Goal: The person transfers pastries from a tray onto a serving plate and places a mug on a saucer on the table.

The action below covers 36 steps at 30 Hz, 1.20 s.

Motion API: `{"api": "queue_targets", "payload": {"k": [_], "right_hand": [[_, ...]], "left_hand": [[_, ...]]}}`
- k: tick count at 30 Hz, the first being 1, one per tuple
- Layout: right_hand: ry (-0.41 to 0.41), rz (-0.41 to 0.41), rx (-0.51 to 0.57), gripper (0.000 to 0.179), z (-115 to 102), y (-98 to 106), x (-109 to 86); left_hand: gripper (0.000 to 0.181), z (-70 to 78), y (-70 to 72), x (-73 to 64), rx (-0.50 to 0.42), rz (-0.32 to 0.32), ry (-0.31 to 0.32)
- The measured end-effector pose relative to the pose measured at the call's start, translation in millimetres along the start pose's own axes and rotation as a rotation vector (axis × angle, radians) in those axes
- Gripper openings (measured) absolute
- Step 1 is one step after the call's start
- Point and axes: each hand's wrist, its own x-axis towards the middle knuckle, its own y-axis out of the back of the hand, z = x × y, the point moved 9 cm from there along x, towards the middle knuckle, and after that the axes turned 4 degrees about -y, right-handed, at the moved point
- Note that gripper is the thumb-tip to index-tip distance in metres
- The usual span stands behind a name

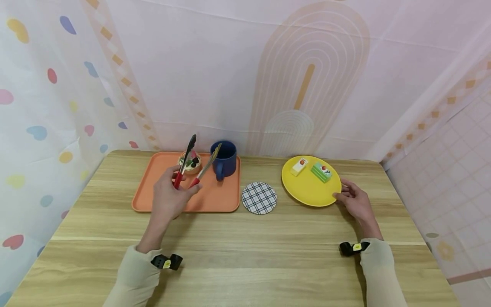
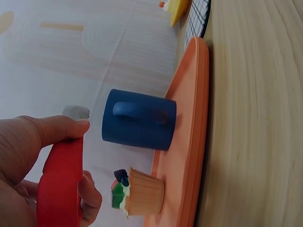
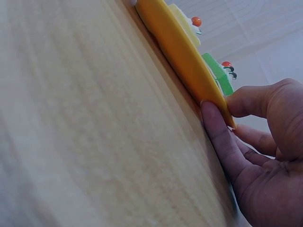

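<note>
My left hand [image 1: 170,198] holds red-handled tongs [image 1: 178,179] with metal arms spread apart, raised over the orange tray [image 1: 145,197]. On that tray stand a dark blue mug [image 1: 228,165] and a small toy fruit tart [image 1: 193,169] topped with berries, both partly behind the tongs in the head view. In the left wrist view neither the mug [image 2: 139,120] nor the tart [image 2: 146,194] is touched. My right hand [image 1: 356,202] grips the right rim of a yellow plate [image 1: 308,194], which bears a yellow toy cake slice [image 1: 298,167] and a green one [image 1: 321,173].
Between tray and plate lies a round checked coaster [image 1: 259,198]. All of it is on a wooden table [image 1: 261,260]. A patterned cloth [image 1: 199,85] hangs behind the table's back edge and along both sides.
</note>
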Motion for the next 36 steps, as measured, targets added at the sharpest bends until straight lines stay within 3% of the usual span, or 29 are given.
{"api": "queue_targets", "payload": {"k": [10, 19, 36], "right_hand": [[0.014, -0.012, -0.01, 0.064, -2, -4, -0.1], [0.012, -0.017, -0.003, 0.065, -3, -3, -0.7], [0.008, -0.015, 0.01, 0.064, 0, -1, -0.2]], "left_hand": [[0.074, -15.8, 9.1, 0.3, 0.023, -0.002, 0.07], [0.071, -27.3, 12.9, 3.3, 0.058, 0.017, 0.086], [0.077, -46.0, 8.4, 9.8, 0.078, -0.02, 0.129]]}}
